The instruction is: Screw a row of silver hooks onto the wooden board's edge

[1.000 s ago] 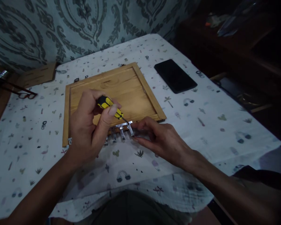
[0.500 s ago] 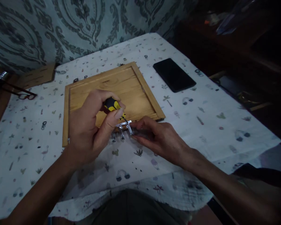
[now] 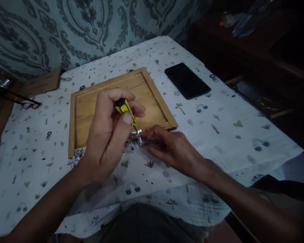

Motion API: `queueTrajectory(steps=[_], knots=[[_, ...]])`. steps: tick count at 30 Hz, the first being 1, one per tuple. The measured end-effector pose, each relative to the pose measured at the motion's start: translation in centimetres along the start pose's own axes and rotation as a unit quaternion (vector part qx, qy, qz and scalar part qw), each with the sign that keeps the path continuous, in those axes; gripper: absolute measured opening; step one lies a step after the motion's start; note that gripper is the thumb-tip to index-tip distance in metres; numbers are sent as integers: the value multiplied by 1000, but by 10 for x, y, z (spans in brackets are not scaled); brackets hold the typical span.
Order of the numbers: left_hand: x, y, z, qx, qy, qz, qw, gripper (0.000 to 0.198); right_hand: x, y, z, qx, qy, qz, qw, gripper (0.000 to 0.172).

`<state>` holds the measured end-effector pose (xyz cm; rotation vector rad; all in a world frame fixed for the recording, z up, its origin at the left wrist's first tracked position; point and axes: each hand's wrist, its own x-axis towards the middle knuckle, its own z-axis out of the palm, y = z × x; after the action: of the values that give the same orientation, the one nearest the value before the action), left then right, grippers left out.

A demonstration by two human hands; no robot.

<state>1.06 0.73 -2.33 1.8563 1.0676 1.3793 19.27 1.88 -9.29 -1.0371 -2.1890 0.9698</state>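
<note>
My left hand [image 3: 103, 135] is closed around a small yellow-and-black screwdriver [image 3: 124, 107], with the thumb along its handle and some fingers loosely curled. The screwdriver's tip points down at a shiny metal clip strip [image 3: 140, 139] on the near edge of a framed wooden panel [image 3: 158, 99]. From the right, my right hand [image 3: 177, 148] pinches the end of that strip between thumb and fingers; its exact contact is partly hidden. Another metal clip piece [image 3: 77, 152] sits at the panel's near left corner, partly behind my left hand. The screw itself is too small to make out.
A black phone [image 3: 187, 81] lies right of the panel on a white patterned cloth [image 3: 202, 135]. Eyeglasses [image 3: 30, 104] and a cardboard piece [image 3: 42, 82] are at the left. A patterned wall [image 3: 88, 27] stands behind the table.
My left hand has rotated and its fingers have loosened and spread around the screwdriver handle. The clip piece at the near left corner shows more now. My right hand stays in place.
</note>
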Motion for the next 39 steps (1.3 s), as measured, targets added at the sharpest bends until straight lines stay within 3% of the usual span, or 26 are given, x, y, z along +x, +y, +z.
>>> queueTrajectory(steps=[5, 10, 14, 19, 27, 39], knots=[[7, -4, 20, -109, 45, -16, 993, 2, 0, -2, -2, -14, 0, 5, 1000, 20], [21, -7, 28, -138, 92, -39, 985, 27, 0, -3, -2, -6, -5, 10, 1000, 18], [32, -6, 27, -196, 57, -57, 977, 36, 0, -2, -2, -4, -6, 4, 1000, 16], [38, -10, 18, -191, 7, -93, 977, 22, 0, -1, -2, 5, -5, 9, 1000, 13], [32, 1, 21, -128, 106, -120, 979, 15, -1, 0, 0, -3, -3, 0, 1000, 18], [39, -6, 20, -143, 57, -117, 981, 6, -1, 0, 1, -28, 1, -7, 1000, 16]])
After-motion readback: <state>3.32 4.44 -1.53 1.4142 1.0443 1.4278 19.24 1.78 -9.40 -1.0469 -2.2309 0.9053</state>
